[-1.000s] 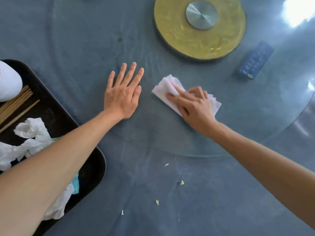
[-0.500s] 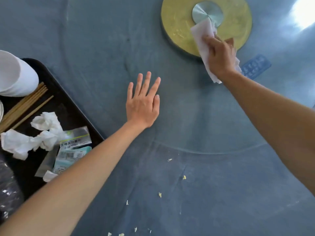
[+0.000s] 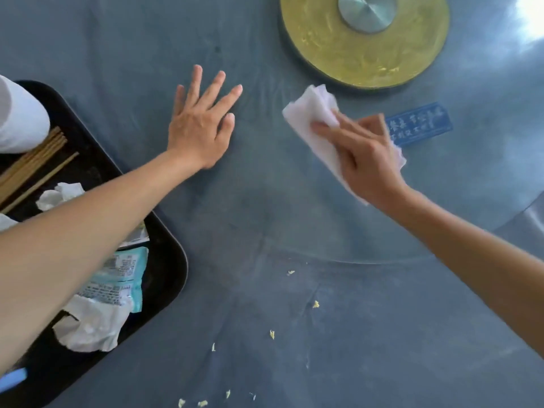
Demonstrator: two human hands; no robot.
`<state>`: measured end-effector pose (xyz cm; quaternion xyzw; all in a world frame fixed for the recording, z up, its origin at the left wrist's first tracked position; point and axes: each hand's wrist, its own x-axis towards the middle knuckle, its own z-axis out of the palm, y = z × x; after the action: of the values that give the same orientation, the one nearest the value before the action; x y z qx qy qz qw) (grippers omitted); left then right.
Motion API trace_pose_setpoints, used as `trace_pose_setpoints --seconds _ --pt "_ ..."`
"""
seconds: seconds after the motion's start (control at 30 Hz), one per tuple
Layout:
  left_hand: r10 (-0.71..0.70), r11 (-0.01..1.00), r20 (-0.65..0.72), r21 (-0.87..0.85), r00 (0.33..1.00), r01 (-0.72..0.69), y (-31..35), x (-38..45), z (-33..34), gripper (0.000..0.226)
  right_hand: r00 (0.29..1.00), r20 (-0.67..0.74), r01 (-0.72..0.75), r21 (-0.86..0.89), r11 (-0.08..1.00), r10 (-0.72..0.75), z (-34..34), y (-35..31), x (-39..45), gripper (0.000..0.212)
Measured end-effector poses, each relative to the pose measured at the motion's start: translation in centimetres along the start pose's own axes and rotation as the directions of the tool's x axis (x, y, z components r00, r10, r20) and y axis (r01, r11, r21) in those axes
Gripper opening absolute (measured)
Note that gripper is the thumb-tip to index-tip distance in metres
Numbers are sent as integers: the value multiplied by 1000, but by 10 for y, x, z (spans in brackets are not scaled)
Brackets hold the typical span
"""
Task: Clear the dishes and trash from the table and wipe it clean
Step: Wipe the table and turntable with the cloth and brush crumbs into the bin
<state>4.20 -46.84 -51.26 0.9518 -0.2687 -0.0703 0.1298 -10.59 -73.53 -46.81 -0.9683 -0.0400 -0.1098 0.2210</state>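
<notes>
**Wiping the glass near the gold disc**

The right hand (image 3: 365, 159) grips a folded white cloth (image 3: 312, 119), fingers curled over it, pressing it on the glass just below the gold disc (image 3: 365, 51) and beside a blue card (image 3: 421, 125). The left hand (image 3: 203, 125) lies flat with fingers spread, left of the disc. Further left, a black tray (image 3: 164, 231) holds chopsticks (image 3: 32, 163), crumpled tissues (image 3: 91, 325) and a wrapper (image 3: 117, 278). Yellow crumbs (image 3: 315, 304) dot the counter (image 3: 368, 348) well below the disc.

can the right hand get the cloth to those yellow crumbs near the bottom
Probably yes: the right hand holds the cloth, and only bare table lies between it and the crumbs.
</notes>
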Motion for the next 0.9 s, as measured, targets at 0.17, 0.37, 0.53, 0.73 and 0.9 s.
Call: trace_pose_setpoints --seconds 0.17,0.37,0.53,0.73,0.9 --pt "-27 984 42 -173 999 34 74 -11 7 55 820 -118 -572 -148 807 560 -24 91 92 47" --pt "-16 1000 -21 3 1000 16 49 -5 29 55 992 110 -40 -209 977 64 34 10 18 48" --pt "76 997 18 4 997 -76 13 19 13 54 855 321 410 61 910 -407 44 -50 -77 60" --pt "-34 981 -79 -194 996 18 38 7 -5 55 996 -87 2 -175 985 -17 -8 35 47 44" --pt "-67 984 -14 -164 998 64 83 -27 29 57 884 -81 -463 -278 841 460 -15 106 100 50"
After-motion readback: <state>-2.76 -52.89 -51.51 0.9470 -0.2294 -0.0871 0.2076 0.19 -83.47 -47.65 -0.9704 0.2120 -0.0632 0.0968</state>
